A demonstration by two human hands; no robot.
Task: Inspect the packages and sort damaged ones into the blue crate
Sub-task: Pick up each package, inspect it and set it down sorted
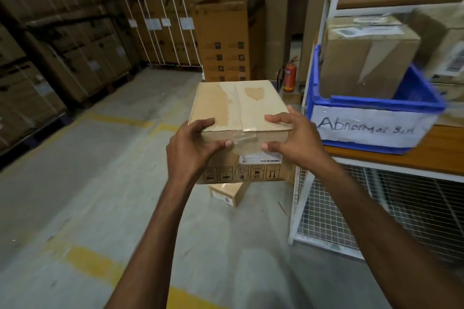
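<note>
The fingers of the left hand (192,148) curl over the near-left top edge of a cardboard package (241,118), with the thumb pressed against its front face. The right hand (288,138) mirrors this grip at the near-right edge: fingers on top, thumb on the front beside a strip of clear tape (244,142). Both hands are closed on the package and hold it in the air, in front of the person and above the concrete floor (100,183).

The package top shows two torn patches where the outer paper layer has peeled away, exposing darker brown board, on either side of the taped centre seam. The front face carries a row of handling symbols and a white label, partly hidden by the hands.

To the right, just beside the package, a blue crate (371,108) sits on a wooden shelf (414,155) of a white rack. Its white label reads "Abnormal", followed by an unclear word. A brown box (366,57) already stands inside it. Below the held package, a smaller box (229,193) lies on the floor. A red fire extinguisher (290,78) stands behind, against stacked cartons (228,37).
</note>
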